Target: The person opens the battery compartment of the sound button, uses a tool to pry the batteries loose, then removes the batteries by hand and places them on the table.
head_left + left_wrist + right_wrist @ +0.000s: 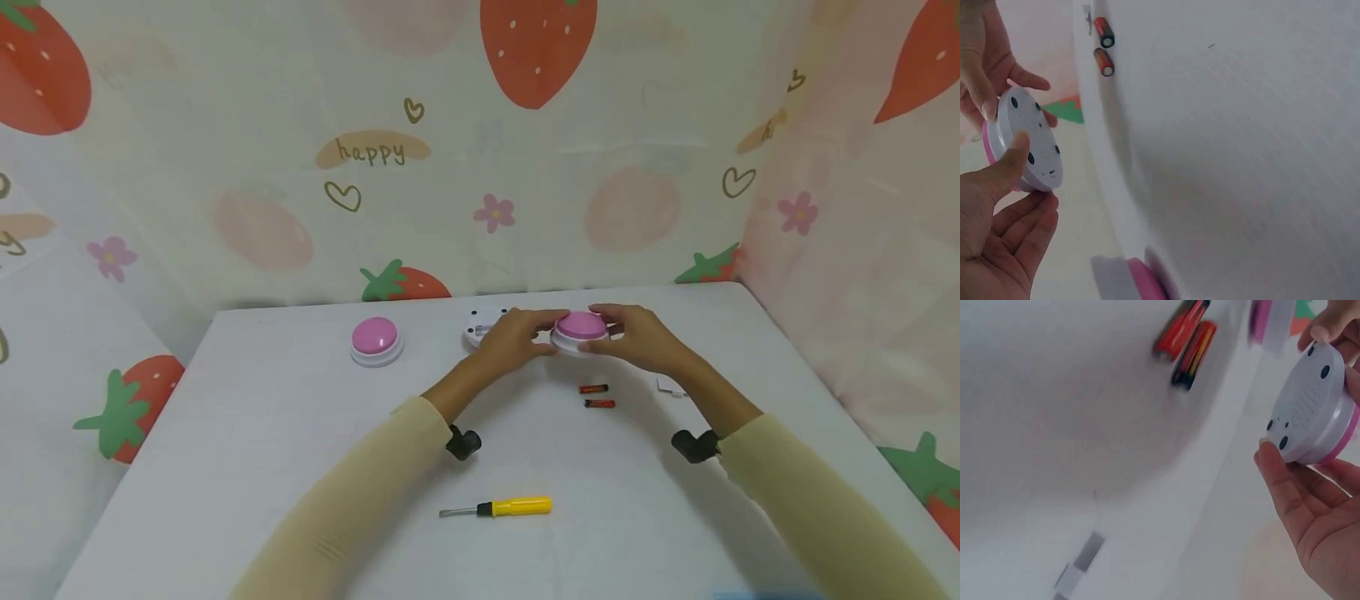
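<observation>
The left grip [513,342] and the right grip [641,340] both pinch one round button [581,325] from opposite sides, the thumbs low at its white base. The button is held in the air over the far part of the table [262,417], right of the middle, with its pink dome upward. Just beside the left grip, near the far edge, a white unit [472,335] lies with its underside up, partly hidden by this grip. Two red batteries [593,389] lie under the held button, toward the near edge. A small white piece [669,386] lies by the right forearm; it is too small to tell what. A second button [375,337] stands near the far left corner, and a yellow screwdriver [521,506] lies well apart, on the near side.

In my judgement, the smooth round rim could turn or slip if one grip loosens alone, and the button could fall on the batteries and make them roll. Also, a low left grip could bump the white unit toward the far edge.
</observation>
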{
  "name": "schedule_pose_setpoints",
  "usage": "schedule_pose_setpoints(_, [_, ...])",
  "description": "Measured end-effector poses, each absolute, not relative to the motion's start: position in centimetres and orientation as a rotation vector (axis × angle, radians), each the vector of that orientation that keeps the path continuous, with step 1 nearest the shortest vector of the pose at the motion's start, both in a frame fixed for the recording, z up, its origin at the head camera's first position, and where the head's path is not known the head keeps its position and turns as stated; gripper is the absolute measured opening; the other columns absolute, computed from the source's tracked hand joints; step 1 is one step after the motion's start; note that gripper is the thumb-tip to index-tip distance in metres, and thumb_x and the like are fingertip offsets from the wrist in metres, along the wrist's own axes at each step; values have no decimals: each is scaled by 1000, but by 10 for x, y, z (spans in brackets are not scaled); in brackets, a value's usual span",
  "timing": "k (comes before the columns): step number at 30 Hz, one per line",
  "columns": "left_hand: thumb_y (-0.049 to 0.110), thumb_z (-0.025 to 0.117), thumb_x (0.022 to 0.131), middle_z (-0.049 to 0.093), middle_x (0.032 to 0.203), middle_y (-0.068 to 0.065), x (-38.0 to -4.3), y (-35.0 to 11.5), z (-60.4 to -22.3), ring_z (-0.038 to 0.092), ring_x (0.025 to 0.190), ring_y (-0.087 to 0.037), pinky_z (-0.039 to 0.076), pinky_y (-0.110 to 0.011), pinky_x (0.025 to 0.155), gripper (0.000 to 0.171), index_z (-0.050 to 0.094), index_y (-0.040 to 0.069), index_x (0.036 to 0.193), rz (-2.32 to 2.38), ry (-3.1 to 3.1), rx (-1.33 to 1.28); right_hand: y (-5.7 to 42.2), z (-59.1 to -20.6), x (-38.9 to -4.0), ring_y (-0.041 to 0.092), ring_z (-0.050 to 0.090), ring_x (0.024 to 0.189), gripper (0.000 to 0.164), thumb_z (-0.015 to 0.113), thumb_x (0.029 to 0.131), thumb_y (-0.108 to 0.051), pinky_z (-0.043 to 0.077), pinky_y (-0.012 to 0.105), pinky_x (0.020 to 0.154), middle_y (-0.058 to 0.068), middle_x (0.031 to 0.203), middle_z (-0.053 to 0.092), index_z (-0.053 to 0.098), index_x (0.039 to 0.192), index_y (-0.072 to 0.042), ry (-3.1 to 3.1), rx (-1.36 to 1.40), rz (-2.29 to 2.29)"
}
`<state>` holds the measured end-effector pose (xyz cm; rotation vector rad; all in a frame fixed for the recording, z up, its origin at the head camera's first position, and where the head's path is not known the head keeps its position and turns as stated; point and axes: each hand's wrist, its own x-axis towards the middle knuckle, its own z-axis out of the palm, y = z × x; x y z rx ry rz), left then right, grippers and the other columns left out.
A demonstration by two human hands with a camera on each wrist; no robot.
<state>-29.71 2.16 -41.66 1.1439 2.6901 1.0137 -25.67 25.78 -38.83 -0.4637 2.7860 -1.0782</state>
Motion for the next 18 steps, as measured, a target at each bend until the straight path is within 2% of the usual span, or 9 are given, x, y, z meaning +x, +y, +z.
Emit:
schedule_pose_setpoints(5, [23,80,87,60,143,-5,-281,1,-410,62,125,-18,51,-28,101,67,53,10,147,1107,2674,1158,246,-381,-241,38,58,123,75,80,89,-32,52,55,98,18,137,61,47,150,-4,2760,-533,-1156])
schedule_pose_setpoints(9, [24,81,87,64,137,-6,-268,-15,-403,65,120,-18,52,-30,99,67,54,11,147,1172,2648,1114,237,-375,-229,36,58,123,81,84,85,-33,56,48,94,15,138,60,46,152,-8,2724,-584,-1184])
schedule_pose_setpoints(14, [27,82,86,72,121,-8,-253,-36,-398,71,108,-18,56,-29,93,62,60,13,143,1263,2584,1023,222,-373,-214,33,64,115,74,80,88,-36,61,38,82,15,137,61,49,151,-10,2725,-607,-1196])
schedule_pose_setpoints(18, [31,81,87,73,116,-5,-245,-52,-399,72,103,-16,57,-27,90,57,64,15,139,1329,2548,989,207,-373,-202,31,68,107,71,78,90,-40,62,37,75,15,133,63,52,148,-8,2690,-568,-1256])
